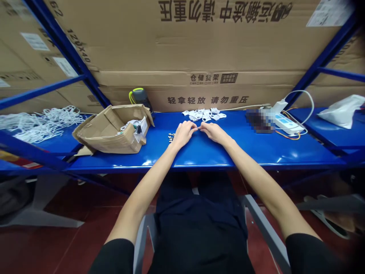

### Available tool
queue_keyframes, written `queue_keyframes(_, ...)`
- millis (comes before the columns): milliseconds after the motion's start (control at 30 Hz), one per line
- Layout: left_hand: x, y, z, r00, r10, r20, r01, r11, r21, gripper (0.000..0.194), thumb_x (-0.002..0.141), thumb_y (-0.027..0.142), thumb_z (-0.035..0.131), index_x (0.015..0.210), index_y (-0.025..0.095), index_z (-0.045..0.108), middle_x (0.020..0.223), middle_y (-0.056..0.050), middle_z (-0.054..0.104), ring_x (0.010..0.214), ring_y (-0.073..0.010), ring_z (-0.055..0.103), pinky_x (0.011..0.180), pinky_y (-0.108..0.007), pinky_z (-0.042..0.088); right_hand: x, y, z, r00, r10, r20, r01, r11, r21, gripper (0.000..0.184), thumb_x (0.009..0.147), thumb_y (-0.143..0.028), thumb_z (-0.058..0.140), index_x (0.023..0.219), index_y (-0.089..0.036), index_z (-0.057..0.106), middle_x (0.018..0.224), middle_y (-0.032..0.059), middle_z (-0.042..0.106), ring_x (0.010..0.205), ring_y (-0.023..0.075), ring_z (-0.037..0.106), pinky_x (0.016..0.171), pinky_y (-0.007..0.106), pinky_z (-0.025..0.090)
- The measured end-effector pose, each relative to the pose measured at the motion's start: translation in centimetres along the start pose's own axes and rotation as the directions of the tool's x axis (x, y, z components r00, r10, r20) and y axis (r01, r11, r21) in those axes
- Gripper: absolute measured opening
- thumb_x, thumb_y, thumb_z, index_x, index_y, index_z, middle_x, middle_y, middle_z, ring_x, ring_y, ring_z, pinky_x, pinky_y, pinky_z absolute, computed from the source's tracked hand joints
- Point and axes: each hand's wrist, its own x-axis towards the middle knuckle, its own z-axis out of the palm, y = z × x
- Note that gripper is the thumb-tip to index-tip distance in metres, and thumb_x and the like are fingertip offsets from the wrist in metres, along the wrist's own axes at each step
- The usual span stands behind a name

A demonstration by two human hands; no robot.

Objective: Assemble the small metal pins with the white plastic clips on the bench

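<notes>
Left hand (184, 134) and right hand (213, 132) pinch a slim piece (199, 128), possibly metal.

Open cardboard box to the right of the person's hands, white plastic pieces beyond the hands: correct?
Not quite. The head view shows the open cardboard box to the left of the left hand and right hand; the white plastic pieces do lie beyond the hands.

Cardboard backing (128, 49): "仓储货架", "轻拿轻放 请勿重压", "120X40"; upside-down "运输途中请勿重压".
</notes>
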Motion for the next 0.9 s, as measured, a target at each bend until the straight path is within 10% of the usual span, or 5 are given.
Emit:
queue_keyframes(367, 0.00, 0.44, -0.60, 1.000, -0.004, -0.024, 0.004, 1.000, -0.027, 0.016, 0.112, 0.032, 0.060, 0.111, 0.024, 0.074, 0.121, -0.005, 0.078, 0.114, -0.0265, 0.066, 0.104, -0.040, 0.046, 0.42, -0.05, 0.38, 0.980, 0.123, -0.159, -0.066, 0.944, 0.323, 0.024, 0.098, -0.047, 0.071, 0.109, -0.026, 0.076, 0.113, 0.0078, 0.084, 0.109, 0.0320, 0.077, 0.101, 0.046, 0.058)
queue_keyframes(900, 0.11, -0.34, -0.34, 0.997, -0.005, -0.074, -0.001, 0.998, -0.071, 0.021, 0.110, 0.042, 0.066, 0.109, 0.028, 0.081, 0.115, -0.003, 0.081, 0.108, -0.0256, 0.068, 0.104, -0.042, 0.047, 0.34, -0.27, 0.04, 0.968, 0.176, -0.178, -0.113, 0.942, 0.317, 0.025, 0.095, -0.045, 0.071, 0.096, -0.026, 0.087, 0.102, 0.0061, 0.086, 0.092, 0.0288, 0.075, 0.093, 0.044, 0.059)
